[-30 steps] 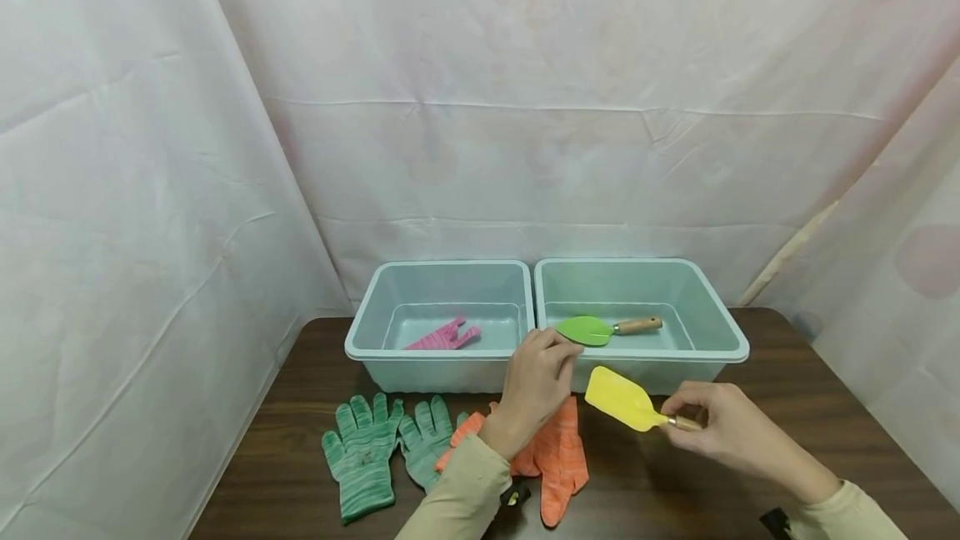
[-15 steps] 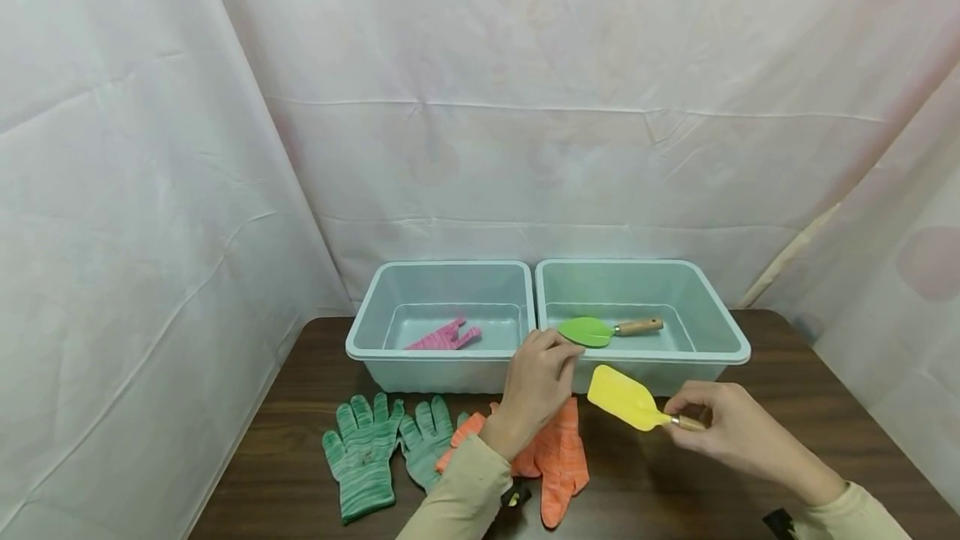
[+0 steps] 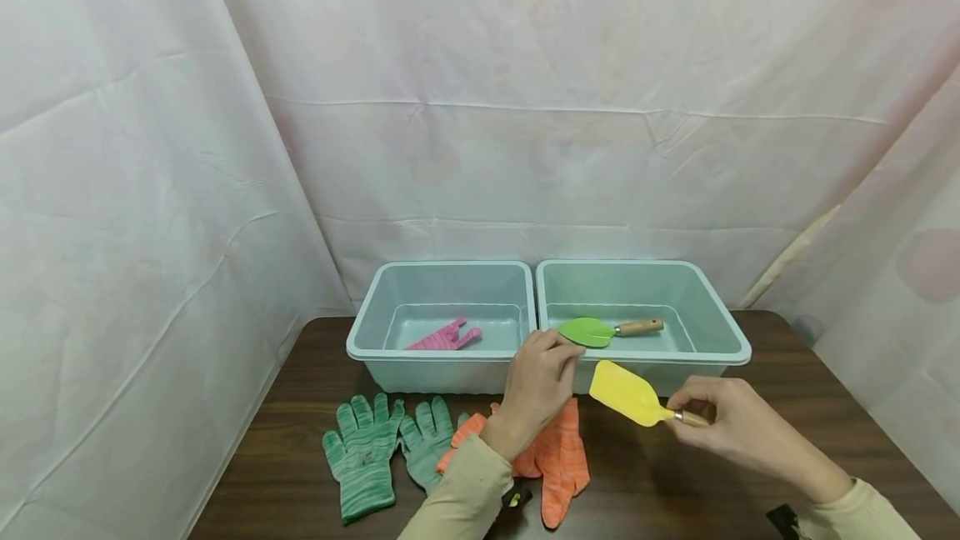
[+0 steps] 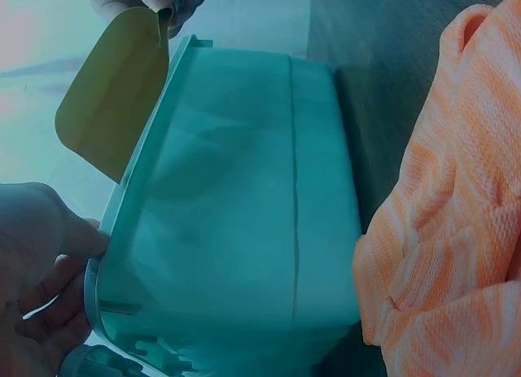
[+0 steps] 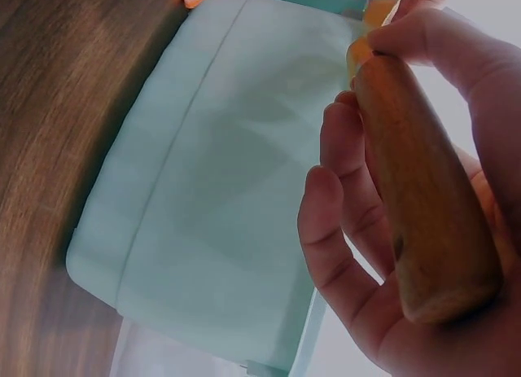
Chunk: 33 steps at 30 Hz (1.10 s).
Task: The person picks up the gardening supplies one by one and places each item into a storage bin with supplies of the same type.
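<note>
My right hand (image 3: 723,419) pinches the wooden handle (image 5: 427,190) of a yellow hand shovel (image 3: 626,394), its blade pointing left. The shovel is in front of the right-hand pale blue-green bin (image 3: 675,355) in the head view. At that bin's front left corner, my left hand (image 3: 536,382) grips the rim, thumb outside and fingers on the inner side in the left wrist view. Inside the same bin lies a green trowel (image 3: 587,332) with a wooden handle. A pink glove (image 3: 444,337) rests in the left-hand bin (image 3: 453,262), partly hidden by its front wall.
Two green knit gloves (image 3: 366,457) lie on the dark wood table (image 3: 270,440), front left. Orange gloves (image 3: 558,457) are bunched in front of the bins, partly under my left forearm. Pale curtains (image 3: 480,148) hang behind and at both sides.
My right hand has lifted the yellow shovel very slightly and shifted it a little to the right. The left hand stays at the bin's rim.
</note>
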Motion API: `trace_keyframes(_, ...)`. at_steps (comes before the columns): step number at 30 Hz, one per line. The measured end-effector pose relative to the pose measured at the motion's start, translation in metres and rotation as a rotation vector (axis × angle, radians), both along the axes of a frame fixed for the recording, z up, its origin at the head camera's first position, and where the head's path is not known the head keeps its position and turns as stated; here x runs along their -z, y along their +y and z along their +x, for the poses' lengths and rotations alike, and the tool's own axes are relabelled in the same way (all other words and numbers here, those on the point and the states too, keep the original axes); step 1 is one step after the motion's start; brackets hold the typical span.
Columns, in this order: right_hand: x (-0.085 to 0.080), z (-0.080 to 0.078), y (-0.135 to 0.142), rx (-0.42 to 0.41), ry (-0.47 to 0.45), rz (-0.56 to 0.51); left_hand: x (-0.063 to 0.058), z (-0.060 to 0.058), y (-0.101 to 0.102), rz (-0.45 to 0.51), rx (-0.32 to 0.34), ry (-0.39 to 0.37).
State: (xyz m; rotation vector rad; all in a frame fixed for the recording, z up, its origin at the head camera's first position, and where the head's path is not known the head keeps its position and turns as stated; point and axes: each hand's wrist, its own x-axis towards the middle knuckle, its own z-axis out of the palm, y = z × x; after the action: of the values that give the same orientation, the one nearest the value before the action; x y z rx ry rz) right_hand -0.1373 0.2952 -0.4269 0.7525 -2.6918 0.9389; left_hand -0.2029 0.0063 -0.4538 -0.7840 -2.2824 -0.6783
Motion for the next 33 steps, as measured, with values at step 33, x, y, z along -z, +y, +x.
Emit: trace_keyframes(33,-0.024,-0.013,0.001,0.02,0.011,0.041,0.001,0.0,0.001,0.007,0.002,0.009)
